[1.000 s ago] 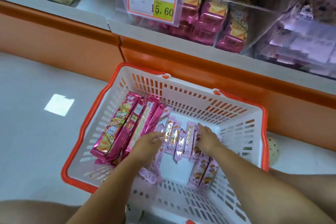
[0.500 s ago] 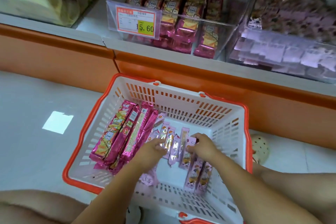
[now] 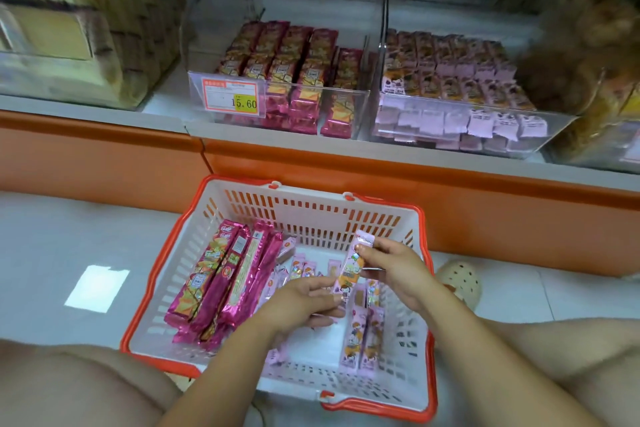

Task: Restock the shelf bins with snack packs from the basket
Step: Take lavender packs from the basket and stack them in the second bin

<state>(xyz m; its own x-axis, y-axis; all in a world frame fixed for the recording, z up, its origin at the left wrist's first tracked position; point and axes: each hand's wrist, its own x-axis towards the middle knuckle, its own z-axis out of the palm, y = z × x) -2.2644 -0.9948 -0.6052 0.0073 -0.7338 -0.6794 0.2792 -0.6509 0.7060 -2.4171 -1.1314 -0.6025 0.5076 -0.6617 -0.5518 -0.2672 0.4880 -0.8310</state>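
A white basket with an orange rim [image 3: 308, 215] sits on the floor below the shelf. Long magenta snack packs [image 3: 221, 274] lie along its left side, and small pink snack packs [image 3: 362, 340] lie in the middle and right. My right hand [image 3: 398, 270] pinches a small pink pack [image 3: 353, 262], lifted upright above the basket. My left hand [image 3: 304, 298] holds the lower end of that pack, fingers curled. On the shelf, a clear bin [image 3: 349, 114] holds magenta packs and the bin to its right [image 3: 554, 128] holds pink packs.
An orange shelf base [image 3: 485, 204] runs behind the basket. A price tag reading 15.60 [image 3: 230, 97] hangs on the magenta bin's front. Another clear bin [image 3: 62, 55] stands on the left. A cream perforated shoe [image 3: 460, 281] lies right of the basket. My bare knees frame the bottom corners.
Both hands rose from the pile in the basket, lifting one small pink pack upright. The view tilted up, showing more of the shelf bins.
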